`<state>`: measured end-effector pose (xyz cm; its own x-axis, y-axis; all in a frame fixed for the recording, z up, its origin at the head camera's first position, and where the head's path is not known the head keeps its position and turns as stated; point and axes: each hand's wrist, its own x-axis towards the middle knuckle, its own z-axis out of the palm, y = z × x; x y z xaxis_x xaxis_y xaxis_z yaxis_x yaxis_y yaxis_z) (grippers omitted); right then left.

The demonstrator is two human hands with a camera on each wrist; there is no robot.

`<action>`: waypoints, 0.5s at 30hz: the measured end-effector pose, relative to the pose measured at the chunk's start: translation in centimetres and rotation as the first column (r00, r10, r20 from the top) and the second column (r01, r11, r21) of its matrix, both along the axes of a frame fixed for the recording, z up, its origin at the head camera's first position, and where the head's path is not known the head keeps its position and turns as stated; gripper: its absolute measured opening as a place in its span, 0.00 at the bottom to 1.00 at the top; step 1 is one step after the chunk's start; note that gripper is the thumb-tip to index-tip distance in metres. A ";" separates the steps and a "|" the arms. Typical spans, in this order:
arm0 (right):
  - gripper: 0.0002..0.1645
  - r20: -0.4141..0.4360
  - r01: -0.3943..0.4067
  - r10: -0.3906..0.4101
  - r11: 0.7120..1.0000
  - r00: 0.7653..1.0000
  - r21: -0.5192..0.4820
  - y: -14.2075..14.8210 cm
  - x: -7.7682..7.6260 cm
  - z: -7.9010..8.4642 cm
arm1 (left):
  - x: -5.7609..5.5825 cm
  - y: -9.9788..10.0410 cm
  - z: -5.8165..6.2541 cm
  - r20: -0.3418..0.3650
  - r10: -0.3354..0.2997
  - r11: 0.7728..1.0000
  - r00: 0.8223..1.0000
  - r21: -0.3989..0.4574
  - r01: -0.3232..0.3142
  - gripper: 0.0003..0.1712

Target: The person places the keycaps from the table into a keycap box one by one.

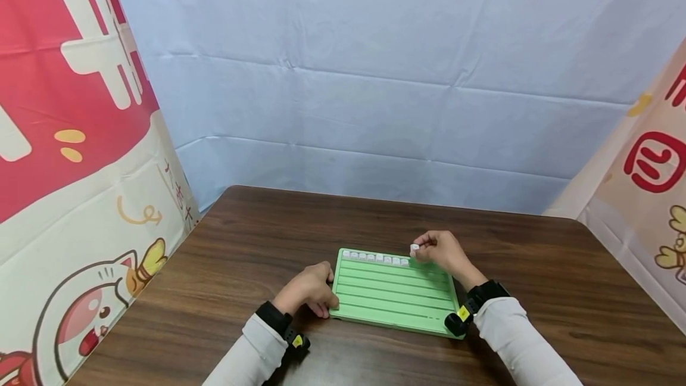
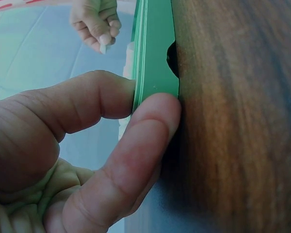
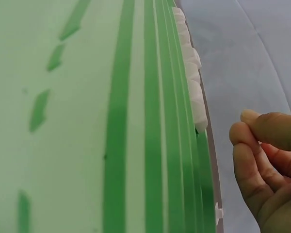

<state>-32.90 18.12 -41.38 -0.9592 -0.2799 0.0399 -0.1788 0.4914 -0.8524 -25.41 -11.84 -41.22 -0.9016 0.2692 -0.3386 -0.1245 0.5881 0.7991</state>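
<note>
A green tray [image 1: 391, 299] with long parallel grooves lies on the table. White keycaps [image 1: 379, 258] stand side by side along its far groove, from the left end past the middle. My left hand [image 1: 312, 290] grips the tray's near left corner; in the left wrist view thumb and fingers pinch its green side wall [image 2: 155, 53]. Above the far groove, just right of the row, my right hand [image 1: 442, 250] pinches one white keycap [image 1: 414, 247] between thumb and fingertips. In the right wrist view the fingertips [image 3: 250, 115] hide that keycap, and the row [image 3: 194, 77] stands beside them.
A dark brown wooden table [image 1: 257, 231] carries the tray. Pale blue cloth [image 1: 375, 106] hangs behind the table's far edge. Printed cloths hang at the left [image 1: 102, 195] and right [image 1: 643, 219]. A small white piece [image 3: 219, 213], too unclear to name, shows by the tray's far edge.
</note>
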 end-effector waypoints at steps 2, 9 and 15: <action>0.09 0.007 -0.003 0.003 1.000 1.000 -0.008 0.1 0.1 -0.1 | 0.1 0.0 0.1 -0.002 0.001 1.000 1.000 0.004 -0.001 0.21; 0.11 -0.003 -0.010 0.010 1.000 1.000 -0.004 0.5 0.3 0.1 | 0.3 -0.1 0.7 0.010 -0.020 1.000 1.000 0.011 0.020 0.20; 0.08 -0.020 -0.017 0.017 0.999 1.000 0.029 0.7 0.4 0.0 | 0.4 -0.1 0.6 -0.007 -0.014 1.000 1.000 0.016 0.014 0.20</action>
